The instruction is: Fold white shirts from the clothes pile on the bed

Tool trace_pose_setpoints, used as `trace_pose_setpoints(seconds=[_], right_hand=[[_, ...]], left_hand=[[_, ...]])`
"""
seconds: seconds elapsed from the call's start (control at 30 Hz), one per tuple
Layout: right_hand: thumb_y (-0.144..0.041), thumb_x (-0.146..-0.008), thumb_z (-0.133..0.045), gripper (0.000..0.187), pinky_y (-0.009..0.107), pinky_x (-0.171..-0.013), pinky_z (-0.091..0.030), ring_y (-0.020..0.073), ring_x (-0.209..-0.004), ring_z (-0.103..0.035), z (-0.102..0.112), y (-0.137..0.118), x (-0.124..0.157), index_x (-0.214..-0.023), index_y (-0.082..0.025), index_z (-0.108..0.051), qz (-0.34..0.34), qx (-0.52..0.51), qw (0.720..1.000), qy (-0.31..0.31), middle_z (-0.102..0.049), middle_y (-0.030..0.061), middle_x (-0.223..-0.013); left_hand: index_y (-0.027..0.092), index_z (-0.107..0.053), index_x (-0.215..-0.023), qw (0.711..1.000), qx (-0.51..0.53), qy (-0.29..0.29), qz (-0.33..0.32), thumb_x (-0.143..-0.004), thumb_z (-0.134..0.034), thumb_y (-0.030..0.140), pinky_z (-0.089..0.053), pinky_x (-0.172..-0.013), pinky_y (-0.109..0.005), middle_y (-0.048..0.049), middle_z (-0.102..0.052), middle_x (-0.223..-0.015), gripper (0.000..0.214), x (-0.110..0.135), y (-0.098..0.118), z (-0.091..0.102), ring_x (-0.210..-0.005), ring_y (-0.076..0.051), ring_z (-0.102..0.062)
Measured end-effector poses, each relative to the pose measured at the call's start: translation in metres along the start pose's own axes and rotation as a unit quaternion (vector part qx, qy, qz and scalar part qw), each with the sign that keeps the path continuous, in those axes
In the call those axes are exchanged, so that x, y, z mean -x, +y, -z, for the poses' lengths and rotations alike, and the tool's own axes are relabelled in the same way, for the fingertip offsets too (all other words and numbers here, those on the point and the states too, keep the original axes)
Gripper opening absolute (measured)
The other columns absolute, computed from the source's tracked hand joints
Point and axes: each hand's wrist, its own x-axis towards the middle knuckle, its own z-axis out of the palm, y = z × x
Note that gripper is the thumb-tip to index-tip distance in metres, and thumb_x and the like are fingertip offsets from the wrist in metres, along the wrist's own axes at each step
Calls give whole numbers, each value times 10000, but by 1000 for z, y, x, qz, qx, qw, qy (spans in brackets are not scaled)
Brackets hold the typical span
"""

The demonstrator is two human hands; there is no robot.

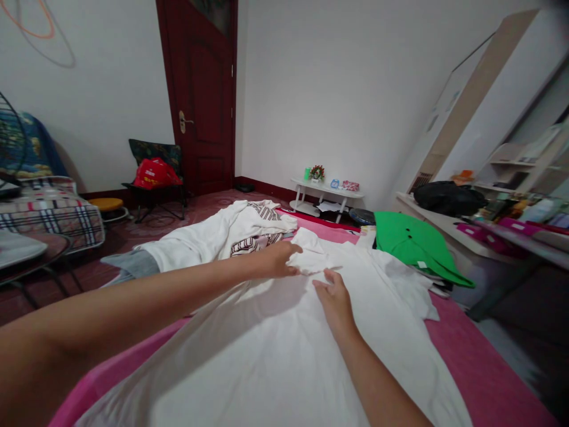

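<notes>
A white T-shirt (275, 356) lies spread over a pink cover (480, 356), its collar end away from me and a sleeve out to the right. My left hand (281, 260) reaches in from the left, its thumb and fingers curled around bunched white cloth near the collar. Close beside it, my right hand (335, 299) rests on the shirt, thumb and forefinger apart at the edge of the raised fold. Its other fingers are mostly hidden from view.
Left of the shirt lie rumpled white and patterned clothes (200, 240). A green cap-shaped item (413, 243) sits at the far right. Beyond are a small white table (326, 188), a folding chair with a red bag (156, 173), and a cluttered desk (427, 220).
</notes>
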Motion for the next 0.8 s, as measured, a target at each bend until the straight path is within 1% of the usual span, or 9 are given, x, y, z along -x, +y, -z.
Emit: trace_pose_setpoints(seconds=[0.07,0.13,0.23,0.33,0.4,0.5,0.57,0.7,0.8], right_hand=[[-278,-635,-676,546,327,-773,-544,186,-820,-665,2,-1,-4,-1133,-197,-466,-70,-65,995,26,-509,124,-1257],[-203,-625,-670,593,320,-747,-562,166,-766,-679,5,-8,-10,-1163,-212,-419,-129,-130,983,29,-472,125,-1278],[-111,-683,-590,562,317,-696,-575,159,-702,-694,9,-26,-27,-1196,-222,-388,-188,-162,969,-10,-558,87,-1104],[-81,-728,-556,507,302,-584,-569,187,-645,-696,12,-39,-49,-1201,-218,-432,-234,-105,964,-70,-607,46,-869],[-92,-751,-558,455,304,-542,-564,196,-618,-687,10,-41,-62,-1185,-197,-474,-266,-93,954,-105,-603,38,-775],[-105,-754,-587,365,314,-597,-589,143,-592,-645,-4,-35,-70,-1110,-169,-538,-280,-152,940,-119,-596,13,-709],[-97,-720,-627,350,290,-661,-597,108,-604,-610,-17,-28,-68,-1056,-179,-569,-248,-193,945,-92,-605,-7,-707],[-105,-634,-709,429,277,-715,-593,123,-685,-611,-36,-18,-62,-1040,-181,-593,-200,-241,948,-60,-633,-4,-749],[-154,-643,-717,490,315,-722,-591,149,-738,-634,-33,-18,-64,-1111,-183,-574,-191,-277,938,-84,-668,19,-847]], left_hand=[[128,-559,-1172,996,-68,-18,49,-760,-626,316,-482,-798,-299,-138,-633,-1136,458,40,-8,6,-946,-232,-628],[137,-577,-1136,987,-115,-53,99,-751,-611,333,-481,-778,-309,-129,-654,-1050,433,81,-11,12,-930,-246,-626],[151,-624,-1062,962,-160,-129,178,-737,-589,398,-479,-735,-350,-130,-665,-947,409,132,-7,19,-865,-276,-635],[184,-663,-962,942,-193,-149,230,-717,-579,454,-464,-731,-392,-123,-671,-901,374,167,-3,22,-841,-301,-635],[191,-679,-848,937,-201,-148,246,-717,-565,473,-452,-728,-398,-117,-669,-851,331,181,-2,22,-820,-302,-633],[189,-662,-709,931,-184,-163,269,-695,-576,492,-446,-706,-380,-108,-658,-778,316,194,-4,21,-768,-287,-627],[197,-667,-816,934,-178,-140,276,-664,-613,455,-447,-744,-380,-109,-668,-873,304,199,-6,21,-825,-289,-623],[223,-583,-1147,942,-152,-90,285,-638,-641,401,-426,-835,-396,-115,-640,-1094,542,209,-14,18,-972,-304,-593],[212,-627,-1041,936,-107,-108,318,-641,-628,427,-434,-724,-348,-92,-665,-961,454,217,-25,13,-845,-280,-609]])
